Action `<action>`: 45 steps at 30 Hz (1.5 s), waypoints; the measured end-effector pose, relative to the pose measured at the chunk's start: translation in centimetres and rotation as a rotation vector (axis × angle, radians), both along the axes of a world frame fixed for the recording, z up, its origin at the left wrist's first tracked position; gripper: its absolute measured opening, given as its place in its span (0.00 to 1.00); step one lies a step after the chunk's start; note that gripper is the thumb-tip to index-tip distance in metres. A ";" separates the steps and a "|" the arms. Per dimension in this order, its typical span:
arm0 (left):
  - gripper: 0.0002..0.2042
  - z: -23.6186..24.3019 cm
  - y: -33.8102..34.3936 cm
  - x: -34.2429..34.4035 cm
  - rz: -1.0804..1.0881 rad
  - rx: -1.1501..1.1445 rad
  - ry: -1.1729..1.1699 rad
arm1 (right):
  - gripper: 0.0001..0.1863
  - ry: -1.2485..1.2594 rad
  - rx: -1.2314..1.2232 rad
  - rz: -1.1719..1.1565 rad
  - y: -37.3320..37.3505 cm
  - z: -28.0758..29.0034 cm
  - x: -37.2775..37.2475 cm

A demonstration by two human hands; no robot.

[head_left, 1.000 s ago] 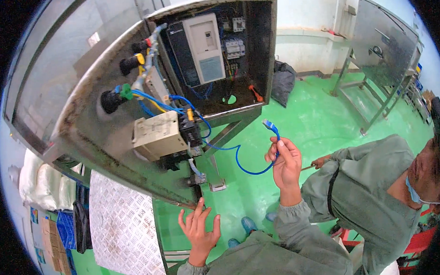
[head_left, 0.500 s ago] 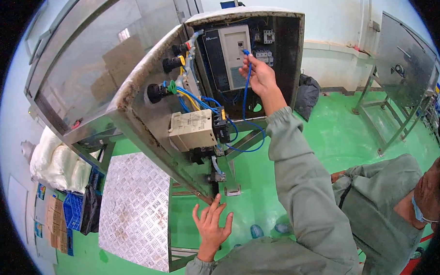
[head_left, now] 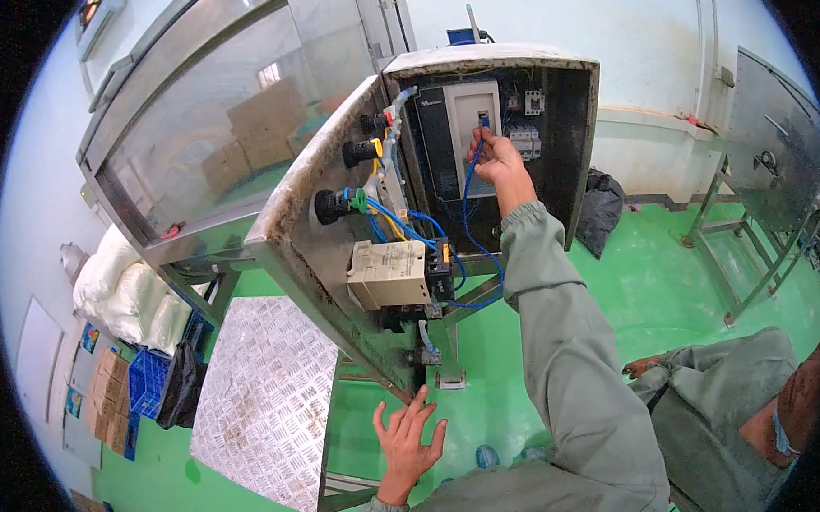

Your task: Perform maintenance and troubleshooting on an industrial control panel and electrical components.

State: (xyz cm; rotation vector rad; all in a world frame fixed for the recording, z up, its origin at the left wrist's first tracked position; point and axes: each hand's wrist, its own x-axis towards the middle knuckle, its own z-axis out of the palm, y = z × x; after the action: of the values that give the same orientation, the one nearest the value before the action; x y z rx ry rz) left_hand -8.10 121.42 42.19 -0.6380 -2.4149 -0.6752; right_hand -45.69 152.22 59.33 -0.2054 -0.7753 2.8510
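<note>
My right hand (head_left: 504, 170) pinches the blue plug end of a thin blue cable (head_left: 467, 211). It holds the plug at the small port on the front of a grey and black drive unit (head_left: 459, 119) inside an open metal cabinet (head_left: 583, 114); whether the plug is seated I cannot tell. The cable loops down and left toward the cabinet door (head_left: 293, 226). On that door sit a beige relay-like module (head_left: 388, 273), black switch backs (head_left: 331, 206) and blue and yellow wires. My left hand (head_left: 410, 447) is open, fingers spread, fingertips at the door's lower corner.
Beside the drive are small breakers (head_left: 525, 142). A tread-plate step (head_left: 261, 397) stands lower left, near blue crates (head_left: 149, 382) and white sacks (head_left: 127, 297). A black bag (head_left: 598, 209) lies right of the cabinet. A person in grey-green (head_left: 713, 399) crouches at lower right.
My right hand has brought the plug up to the drive's port. My left hand stays by the door corner. The whole view has shifted a little, and the crouching person sits lower in it.
</note>
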 end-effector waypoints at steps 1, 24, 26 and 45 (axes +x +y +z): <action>0.15 0.0 0.0 -0.1 0.002 -0.004 -0.004 | 0.07 -0.027 -0.030 -0.006 -0.3 0.3 0.5; 0.15 -0.3 0.0 -0.4 0.009 -0.011 -0.006 | 0.04 0.050 -0.033 -0.008 0.8 1.2 -2.2; 0.14 -0.2 0.0 -0.4 0.010 -0.016 -0.008 | 0.04 0.037 -0.023 -0.018 0.7 1.3 -2.6; 0.12 -0.3 0.2 -0.4 0.003 0.008 0.023 | 0.09 -0.233 1.628 -0.769 5.9 -11.7 14.4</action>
State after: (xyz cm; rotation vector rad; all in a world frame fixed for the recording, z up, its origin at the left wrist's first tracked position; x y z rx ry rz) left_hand -8.53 121.65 41.85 -0.6355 -2.3906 -0.6724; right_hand -31.26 158.11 47.58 -0.4128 -2.0864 0.9345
